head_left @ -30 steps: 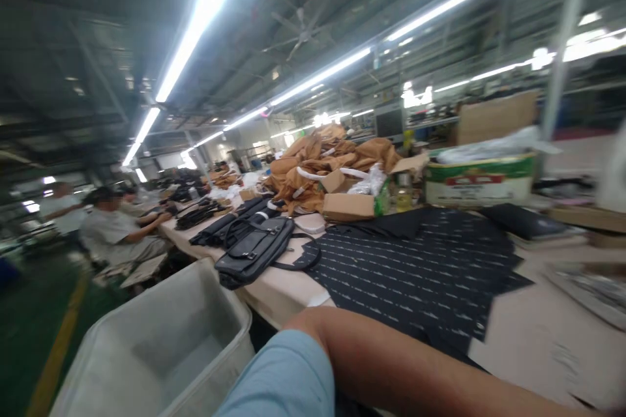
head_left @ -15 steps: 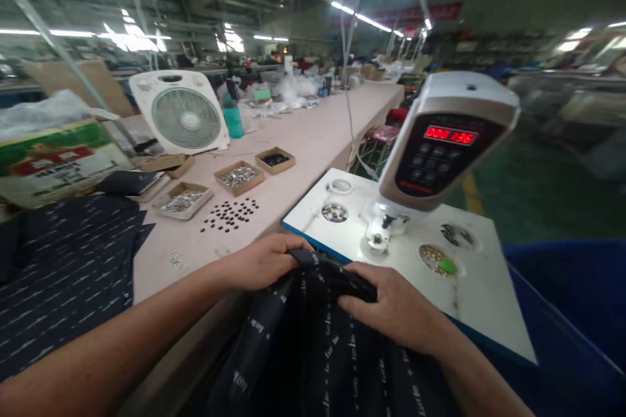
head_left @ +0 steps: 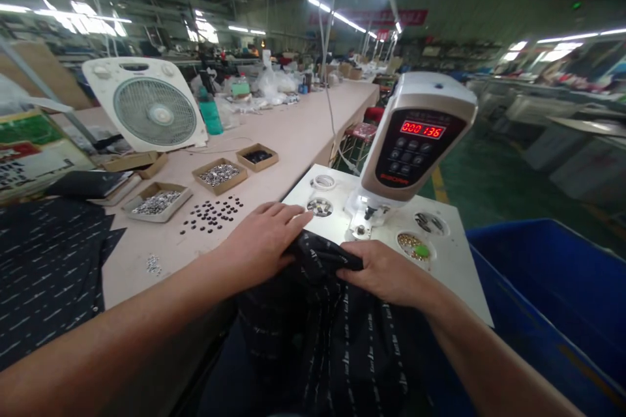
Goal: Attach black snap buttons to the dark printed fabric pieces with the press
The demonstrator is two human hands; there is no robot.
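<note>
Dark printed fabric (head_left: 342,332) hangs in folds from both hands at the near edge of the white machine plate (head_left: 313,234). My left hand (head_left: 267,238) lies over the fabric's upper left edge, its thumb hidden beneath. My right hand (head_left: 384,270) pinches the top fold between thumb and fingers. Just beyond the fabric stands the snap machine (head_left: 415,137), with a lit red display and its small metal die (head_left: 360,230) under the head. Round cups of small parts are set in the plate, one holding brass pieces (head_left: 408,244).
Left on the table (head_left: 313,117) are boxes of metal parts (head_left: 156,203) (head_left: 220,174), a box of black parts (head_left: 257,156), scattered black caps (head_left: 210,215), a fan (head_left: 156,111) and more dark fabric (head_left: 44,273). A blue bin (head_left: 552,287) stands right.
The view has turned right, so the table and machine sit further left. My left hand has moved up over the fabric edge, its fingers extended nearer the plate. My right hand still grips the fold.
</note>
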